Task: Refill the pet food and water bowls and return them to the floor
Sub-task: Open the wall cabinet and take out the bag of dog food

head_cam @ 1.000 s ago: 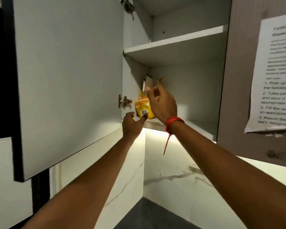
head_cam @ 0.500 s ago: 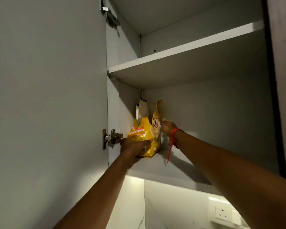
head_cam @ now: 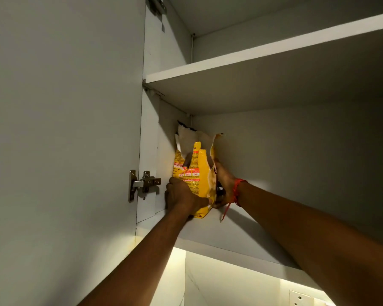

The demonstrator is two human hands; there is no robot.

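Clamping the upright yellow food bag [head_cam: 194, 173] between them, the left hand [head_cam: 181, 195] grips its near-left base while the right hand [head_cam: 222, 184] presses its right side.

Both forearms are bare, with no sleeves showing anywhere up to the near edge of view. The right wrist carries a thin red thread bracelet [head_cam: 238, 191], wound around a few times, with one loose red end hanging down below it. The left wrist wears nothing, and neither of the hands shows a glove.
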